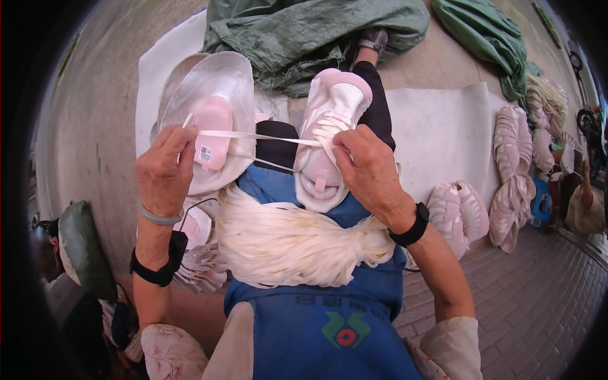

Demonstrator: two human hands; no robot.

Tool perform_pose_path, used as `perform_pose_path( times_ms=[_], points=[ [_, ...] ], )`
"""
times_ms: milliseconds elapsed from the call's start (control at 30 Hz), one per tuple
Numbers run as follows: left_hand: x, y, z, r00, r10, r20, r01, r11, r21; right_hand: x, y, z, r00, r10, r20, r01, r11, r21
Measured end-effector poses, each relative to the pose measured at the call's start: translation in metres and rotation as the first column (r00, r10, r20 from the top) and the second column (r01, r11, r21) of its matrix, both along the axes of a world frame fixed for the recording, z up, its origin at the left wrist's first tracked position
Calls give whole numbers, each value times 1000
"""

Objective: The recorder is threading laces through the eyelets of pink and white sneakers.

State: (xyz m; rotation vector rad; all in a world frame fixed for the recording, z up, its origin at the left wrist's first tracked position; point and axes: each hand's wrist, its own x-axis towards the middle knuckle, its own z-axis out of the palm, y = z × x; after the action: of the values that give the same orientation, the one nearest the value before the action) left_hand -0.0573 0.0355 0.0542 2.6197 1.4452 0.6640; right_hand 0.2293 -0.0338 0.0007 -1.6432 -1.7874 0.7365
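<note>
A pink and white sneaker upper (335, 104) lies across my lap, toe pointing away, its front partly laced. My left hand (166, 166) pinches the end of a white shoelace (250, 134), pulled nearly straight from the shoe. At the shoe's right edge, my right hand (368, 166) closes its thumb and fingers on the lace near the eyelets. A second strand hangs lower between shoe and left hand. Below the shoe, a thick bundle of cream laces (285, 244) rests on my blue apron (304, 329).
Beside my left hand, a pink padded piece (214, 130) sits in a pale translucent shell (237, 82). Stacked shoe uppers (453, 215) lie on the right, with more rows (510, 149) beyond. Green sacking (310, 38) covers the far side. A stuffed green sack (88, 250) stands at left.
</note>
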Motion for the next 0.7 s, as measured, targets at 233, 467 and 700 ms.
perform_pose_path(
  times_ms=[233,467,700],
  points=[
    [-54,-10,4,960,201,-196,-196,980,44,3,-5,0,999,-42,23,41,997,67],
    [41,-42,3,917,256,306,142,508,-850,1,-27,4,972,22,232,23,982,-189],
    [96,-61,-37,819,548,169,334,-216,-918,9,-24,-2,995,2,104,21,976,-216]
  ],
)
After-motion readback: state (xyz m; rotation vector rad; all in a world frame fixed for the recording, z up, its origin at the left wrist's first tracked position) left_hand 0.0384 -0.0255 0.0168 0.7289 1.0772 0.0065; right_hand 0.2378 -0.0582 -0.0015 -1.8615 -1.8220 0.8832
